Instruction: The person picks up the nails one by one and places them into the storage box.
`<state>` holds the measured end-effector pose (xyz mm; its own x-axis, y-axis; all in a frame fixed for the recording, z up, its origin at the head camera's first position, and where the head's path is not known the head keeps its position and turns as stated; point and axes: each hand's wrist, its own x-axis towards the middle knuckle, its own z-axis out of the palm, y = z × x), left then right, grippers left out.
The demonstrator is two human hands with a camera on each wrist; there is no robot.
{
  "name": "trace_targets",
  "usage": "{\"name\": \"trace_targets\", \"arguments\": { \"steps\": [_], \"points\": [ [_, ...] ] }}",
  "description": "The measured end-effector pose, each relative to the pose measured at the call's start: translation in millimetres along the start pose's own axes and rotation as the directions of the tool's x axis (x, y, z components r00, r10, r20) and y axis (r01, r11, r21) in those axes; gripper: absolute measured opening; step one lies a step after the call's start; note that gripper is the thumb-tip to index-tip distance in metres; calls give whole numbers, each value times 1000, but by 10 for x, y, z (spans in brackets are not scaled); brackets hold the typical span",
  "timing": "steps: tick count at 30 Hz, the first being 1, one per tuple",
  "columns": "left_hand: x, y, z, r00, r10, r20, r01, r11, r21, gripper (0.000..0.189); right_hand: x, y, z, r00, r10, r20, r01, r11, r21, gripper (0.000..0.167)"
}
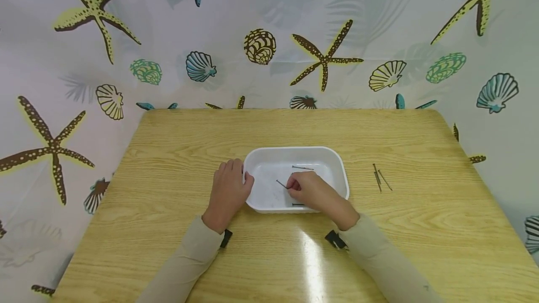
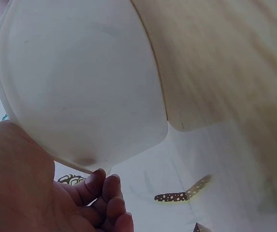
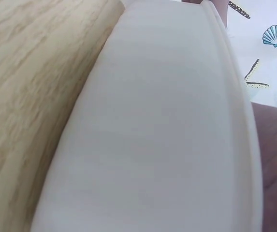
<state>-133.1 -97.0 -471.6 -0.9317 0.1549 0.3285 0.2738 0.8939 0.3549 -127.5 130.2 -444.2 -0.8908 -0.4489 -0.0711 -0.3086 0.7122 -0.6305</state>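
A white tray (image 1: 269,152) stands on the table, with thin dark nails lying inside it. My left hand (image 1: 229,188) holds the tray's left end, thumb over the rim and fingers outside; in the left wrist view, those fingers (image 2: 111,198) curl beside the tray's outer wall. Over the tray's floor, my right hand (image 1: 309,191) pinches a nail (image 1: 281,183) whose head end points left. One nail (image 1: 303,168) lies near the far wall and another (image 1: 297,205) near the front wall, partly hidden. In the right wrist view the tray's side (image 3: 148,121) hides the right fingertips.
To the right of the tray, a few loose nails (image 1: 377,179) lie close together on the wooden table (image 1: 189,130). A curtain (image 1: 227,18) printed with shells and starfish hangs behind the table and along its sides.
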Motion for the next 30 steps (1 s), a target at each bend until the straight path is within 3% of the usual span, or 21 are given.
{"name": "trace_targets", "arguments": {
  "steps": [20,30],
  "points": [
    [0,13,-20,1000,5,-2,-5,1000,7,15,129,-52,106,989,125,85,-117,988,-100,5],
    [0,14,-15,1000,16,-17,-16,1000,7,17,142,-70,114,988,131,79,-120,985,-127,5]
  ]
}}
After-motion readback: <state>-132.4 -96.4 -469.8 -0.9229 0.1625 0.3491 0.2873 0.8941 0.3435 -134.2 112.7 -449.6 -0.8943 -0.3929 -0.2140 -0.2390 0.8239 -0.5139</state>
